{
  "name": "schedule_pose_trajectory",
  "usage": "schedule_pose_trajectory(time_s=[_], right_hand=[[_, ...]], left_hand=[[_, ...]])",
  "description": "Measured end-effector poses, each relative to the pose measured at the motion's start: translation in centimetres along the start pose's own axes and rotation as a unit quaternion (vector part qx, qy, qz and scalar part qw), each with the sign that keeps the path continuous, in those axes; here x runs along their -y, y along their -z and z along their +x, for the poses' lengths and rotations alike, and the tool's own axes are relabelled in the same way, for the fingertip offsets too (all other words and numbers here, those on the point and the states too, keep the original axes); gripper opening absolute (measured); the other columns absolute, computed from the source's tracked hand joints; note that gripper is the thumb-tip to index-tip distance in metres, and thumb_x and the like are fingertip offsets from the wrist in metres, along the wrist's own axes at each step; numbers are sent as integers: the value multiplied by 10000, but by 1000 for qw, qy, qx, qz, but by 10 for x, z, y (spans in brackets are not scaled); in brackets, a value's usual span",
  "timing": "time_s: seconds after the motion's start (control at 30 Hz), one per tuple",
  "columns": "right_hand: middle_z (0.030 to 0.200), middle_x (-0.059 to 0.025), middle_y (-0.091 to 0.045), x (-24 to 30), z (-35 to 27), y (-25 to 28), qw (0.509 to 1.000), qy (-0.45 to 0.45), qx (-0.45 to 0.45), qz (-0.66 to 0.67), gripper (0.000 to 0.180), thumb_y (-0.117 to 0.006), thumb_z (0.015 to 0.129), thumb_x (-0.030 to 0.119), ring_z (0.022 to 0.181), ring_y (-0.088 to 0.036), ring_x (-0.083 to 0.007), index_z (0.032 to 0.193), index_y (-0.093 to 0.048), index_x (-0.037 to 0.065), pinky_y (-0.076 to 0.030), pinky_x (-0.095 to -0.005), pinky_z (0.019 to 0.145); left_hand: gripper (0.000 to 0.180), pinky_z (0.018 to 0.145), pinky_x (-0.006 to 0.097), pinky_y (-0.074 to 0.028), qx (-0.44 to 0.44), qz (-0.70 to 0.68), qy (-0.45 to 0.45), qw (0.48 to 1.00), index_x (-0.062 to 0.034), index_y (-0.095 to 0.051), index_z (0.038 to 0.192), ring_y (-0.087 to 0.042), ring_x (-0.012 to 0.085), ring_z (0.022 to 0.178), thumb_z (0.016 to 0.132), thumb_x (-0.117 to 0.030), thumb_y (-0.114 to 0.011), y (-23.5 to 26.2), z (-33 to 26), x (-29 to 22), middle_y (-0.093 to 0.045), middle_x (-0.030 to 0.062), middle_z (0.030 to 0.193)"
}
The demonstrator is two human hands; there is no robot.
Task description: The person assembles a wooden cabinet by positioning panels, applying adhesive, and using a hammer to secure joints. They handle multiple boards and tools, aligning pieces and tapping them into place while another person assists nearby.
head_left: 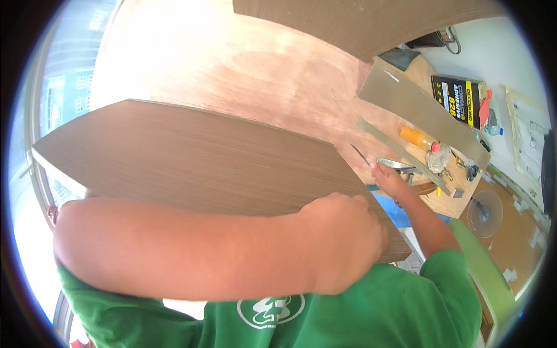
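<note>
Head view looks down on a brown wood-grain laminate board [191,156] held against the person's chest over a pale plywood desk [249,64]. Left hand [348,240] is curled around the board's near edge, gripping it. Right hand [390,177] reaches past the far corner, fingers closed on a metal hand tool [400,165] beside an orange bottle [419,138]. Done well, the left grip should stay firm so the board does not tip while the right works.

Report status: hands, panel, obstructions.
Left hand fisted against the brown wood-grain laminate panel. Right hand on a metal hand tool. Grey laminate strips lie beyond.
</note>
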State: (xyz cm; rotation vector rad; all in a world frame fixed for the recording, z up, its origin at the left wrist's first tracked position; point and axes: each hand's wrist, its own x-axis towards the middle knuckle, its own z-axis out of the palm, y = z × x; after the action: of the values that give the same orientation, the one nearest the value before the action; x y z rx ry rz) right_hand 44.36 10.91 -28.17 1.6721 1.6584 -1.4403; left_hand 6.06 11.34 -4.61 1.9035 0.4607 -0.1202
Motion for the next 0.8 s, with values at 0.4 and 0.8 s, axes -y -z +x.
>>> schedule_pose_trajectory(time_s=[0.4, 0.8], right_hand=[[786, -5, -589, -83, -19, -59, 976, 13, -64, 209, 513, -500, 1073, 527, 746, -550, -109, 923, -665, 65, -467, -294, 687], [747, -23, -615, -54, -17, -26, 968, 35, -60, 243, 577, -463, 1065, 585, 718, -593, -151, 907, -668, 69, -487, -321, 706]], left_hand=[[241, 768, 467, -590, -59, 109, 23, 992, -10, -710, 922, -736, 367, 877, 760, -187, -685, 6, -8, -15, -741, 179, 875], [443, 796, 455, -571, -271, 236, 209, 910, -70, -698, 1040, -698, 328, 889, 818, -447, -766, -38, -83, -22, -703, 112, 920]])
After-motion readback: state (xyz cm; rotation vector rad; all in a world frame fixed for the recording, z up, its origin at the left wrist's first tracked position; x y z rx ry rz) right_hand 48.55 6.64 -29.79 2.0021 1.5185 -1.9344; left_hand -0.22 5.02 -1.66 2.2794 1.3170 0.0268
